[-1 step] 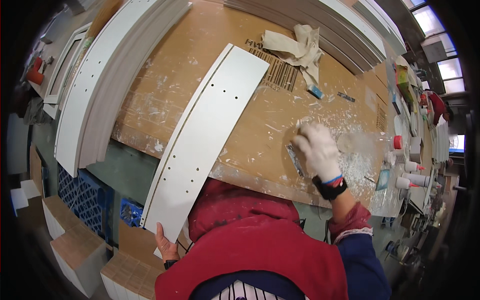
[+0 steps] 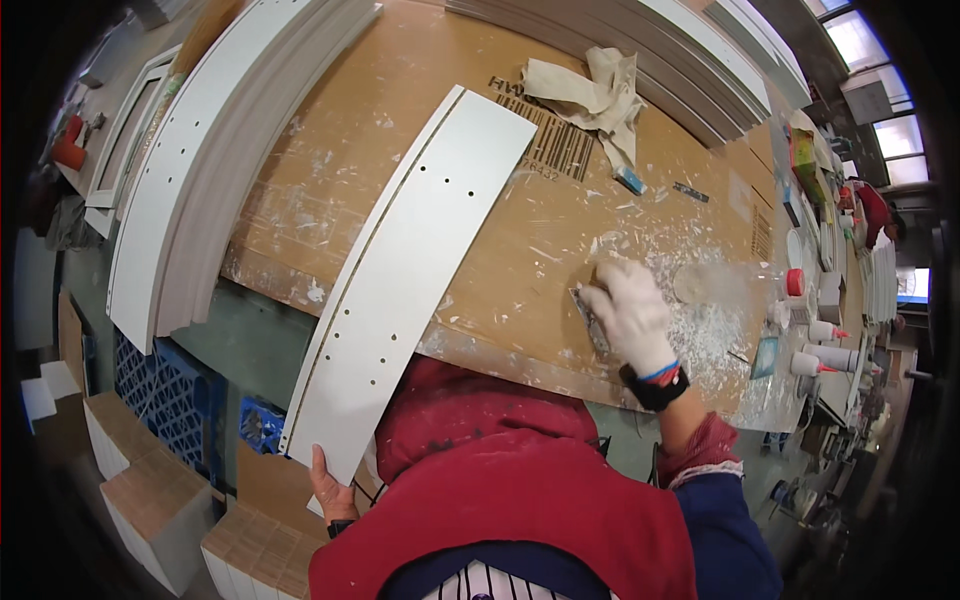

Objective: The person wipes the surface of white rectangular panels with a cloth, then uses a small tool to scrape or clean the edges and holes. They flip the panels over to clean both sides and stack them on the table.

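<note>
A long white panel (image 2: 410,230) with drilled holes and a groove along its left edge lies slantwise on the cardboard-covered table. Its near end sticks out past the table edge, where my bare left hand (image 2: 332,488) grips it, thumb on top and fingers hidden beneath. My right hand (image 2: 632,315), in a white glove, is low over the table to the right of the panel. Its fingers are curled and smeared by motion. Just beside the fingertips is a flat, narrow metal blade (image 2: 588,320); whether the hand holds it cannot be made out.
White flakes are scattered around a clear bottle with a red cap (image 2: 795,282) at the right. A beige cloth (image 2: 600,95) lies at the back. Stacked white panels (image 2: 190,150) stand at the left, with a blue plastic crate (image 2: 170,400) below.
My right hand has shifted slightly toward me, closer to the metal blade. My left hand and the panel look nearly unmoved.
</note>
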The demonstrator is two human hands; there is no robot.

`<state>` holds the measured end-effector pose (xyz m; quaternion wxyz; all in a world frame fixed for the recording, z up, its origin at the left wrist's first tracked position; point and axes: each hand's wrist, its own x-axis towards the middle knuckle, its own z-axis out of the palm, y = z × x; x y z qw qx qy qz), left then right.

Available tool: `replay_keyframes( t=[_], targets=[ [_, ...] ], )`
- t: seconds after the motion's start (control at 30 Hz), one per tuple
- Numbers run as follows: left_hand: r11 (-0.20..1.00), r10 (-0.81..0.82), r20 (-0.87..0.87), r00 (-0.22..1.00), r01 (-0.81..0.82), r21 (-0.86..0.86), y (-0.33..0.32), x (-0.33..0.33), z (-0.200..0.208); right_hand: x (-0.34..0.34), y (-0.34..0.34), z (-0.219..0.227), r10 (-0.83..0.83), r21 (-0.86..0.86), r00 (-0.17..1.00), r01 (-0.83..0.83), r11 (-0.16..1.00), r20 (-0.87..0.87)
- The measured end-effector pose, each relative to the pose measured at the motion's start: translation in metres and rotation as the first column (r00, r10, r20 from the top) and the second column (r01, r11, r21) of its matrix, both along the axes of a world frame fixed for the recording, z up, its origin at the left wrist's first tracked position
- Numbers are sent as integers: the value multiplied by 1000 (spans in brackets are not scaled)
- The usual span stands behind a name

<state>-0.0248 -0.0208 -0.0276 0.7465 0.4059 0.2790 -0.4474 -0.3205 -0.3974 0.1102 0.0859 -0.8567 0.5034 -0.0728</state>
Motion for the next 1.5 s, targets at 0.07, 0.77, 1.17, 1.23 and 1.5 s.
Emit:
replay_keyframes(
  t=[0.07,0.77,1.17,1.23,1.5],
  targets=[
    [1000,-7,14,1000,7,-17,-4,1,2,-1,25,-12,-56,-56,998,54,997,-29],
    [981,-184,430,884,141,130,10,-4,-15,65,-13,1,167,157,946,-216,964,278],
    [917,-235,402,885,64,394,-16,-1,35,146,-99,-55,309,76,895,-350,934,322],
    [915,-252,407,878,80,395,-13,1,34,142,-108,-56,366,-98,886,-353,930,285],
    [912,-243,428,870,55,406,-28,2,45,85,-211,-58,-24,-130,991,42,991,130]
  ],
)
